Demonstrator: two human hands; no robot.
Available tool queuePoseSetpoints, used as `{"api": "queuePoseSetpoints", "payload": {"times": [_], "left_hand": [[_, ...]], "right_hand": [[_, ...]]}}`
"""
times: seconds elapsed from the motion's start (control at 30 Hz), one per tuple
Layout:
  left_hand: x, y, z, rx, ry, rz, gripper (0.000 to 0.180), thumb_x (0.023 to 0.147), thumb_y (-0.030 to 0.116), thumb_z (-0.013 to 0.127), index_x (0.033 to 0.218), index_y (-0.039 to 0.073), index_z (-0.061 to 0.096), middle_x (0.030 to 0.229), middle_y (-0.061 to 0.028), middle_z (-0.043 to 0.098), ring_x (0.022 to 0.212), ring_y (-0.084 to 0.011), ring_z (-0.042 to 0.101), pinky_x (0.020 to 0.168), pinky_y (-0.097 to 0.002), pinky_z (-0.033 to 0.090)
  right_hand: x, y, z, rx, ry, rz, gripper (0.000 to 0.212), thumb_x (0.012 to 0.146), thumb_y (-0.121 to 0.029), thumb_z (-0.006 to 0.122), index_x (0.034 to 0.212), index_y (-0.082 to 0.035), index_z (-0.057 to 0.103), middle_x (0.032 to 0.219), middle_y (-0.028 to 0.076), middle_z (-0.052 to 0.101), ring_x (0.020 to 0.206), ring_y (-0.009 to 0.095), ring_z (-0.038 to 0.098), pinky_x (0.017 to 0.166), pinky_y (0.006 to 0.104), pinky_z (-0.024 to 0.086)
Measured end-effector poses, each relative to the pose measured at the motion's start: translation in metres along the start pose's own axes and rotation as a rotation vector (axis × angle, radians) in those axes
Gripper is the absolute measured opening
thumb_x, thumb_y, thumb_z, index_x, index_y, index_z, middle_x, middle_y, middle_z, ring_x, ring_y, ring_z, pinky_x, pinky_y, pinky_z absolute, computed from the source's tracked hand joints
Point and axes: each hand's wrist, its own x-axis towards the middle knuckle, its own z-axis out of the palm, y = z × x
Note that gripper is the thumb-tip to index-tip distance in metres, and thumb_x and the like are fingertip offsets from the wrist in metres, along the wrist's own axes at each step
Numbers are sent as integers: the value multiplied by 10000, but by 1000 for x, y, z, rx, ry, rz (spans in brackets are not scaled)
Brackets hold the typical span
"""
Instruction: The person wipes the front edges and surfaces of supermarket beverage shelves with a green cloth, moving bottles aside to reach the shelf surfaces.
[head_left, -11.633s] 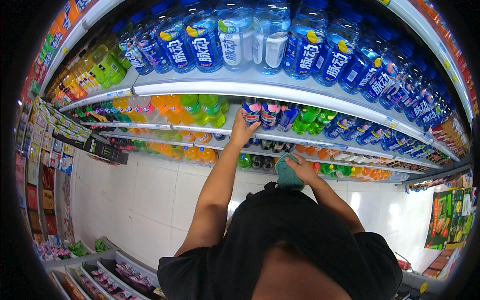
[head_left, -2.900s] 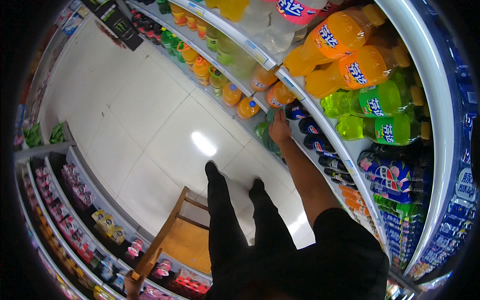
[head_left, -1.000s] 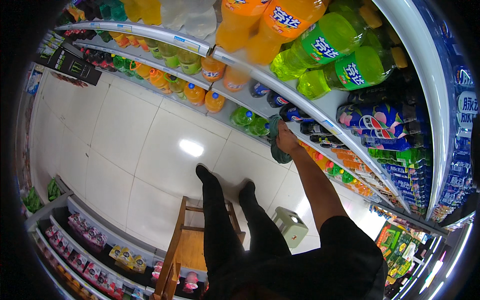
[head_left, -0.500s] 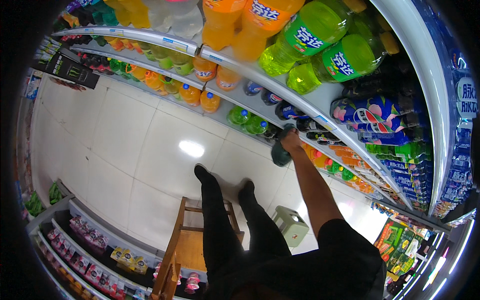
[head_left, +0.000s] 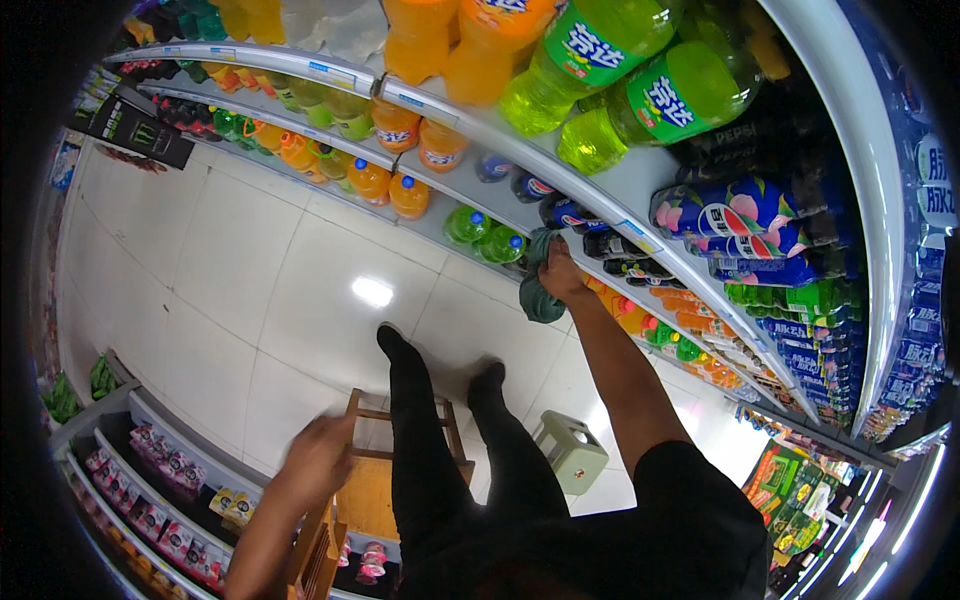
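Observation:
My right hand point(head_left: 561, 272) is closed on a dark green cloth point(head_left: 540, 298), which hangs below the fingers. It is at the front of a lower shelf, beside dark soda bottles point(head_left: 568, 214) and just right of green bottles with blue caps point(head_left: 485, 235). My left hand point(head_left: 318, 462) is over the left side of a wooden chair point(head_left: 365, 500); motion blurs its fingers, so I cannot tell whether it is open or closed.
Large green soda bottles point(head_left: 665, 95) and orange ones point(head_left: 500, 50) lean over the upper shelf edge point(head_left: 450, 118). A pale green stool point(head_left: 572, 450) stands right of my legs on the tiled floor point(head_left: 320, 290). A low display case point(head_left: 110, 440) with packaged drinks is at lower left.
My left hand has come into view from the lower left. My right hand and the cloth have shifted slightly left and up along the shelf, and the whole view has moved a little.

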Motion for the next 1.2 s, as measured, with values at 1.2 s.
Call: {"api": "queuePoseSetpoints", "payload": {"times": [1.2], "left_hand": [[432, 161, 184, -239, 927, 430, 509, 834, 107, 546, 1290, 23, 337, 1235, -211, 487, 1045, -379, 540, 810, -461, 493]], "right_hand": [[-43, 42, -18, -58, -202, -138, 505, 844, -318, 517, 1292, -95, 453, 1352, 229, 389, 1252, 362, 377, 969, 411, 384]]}}
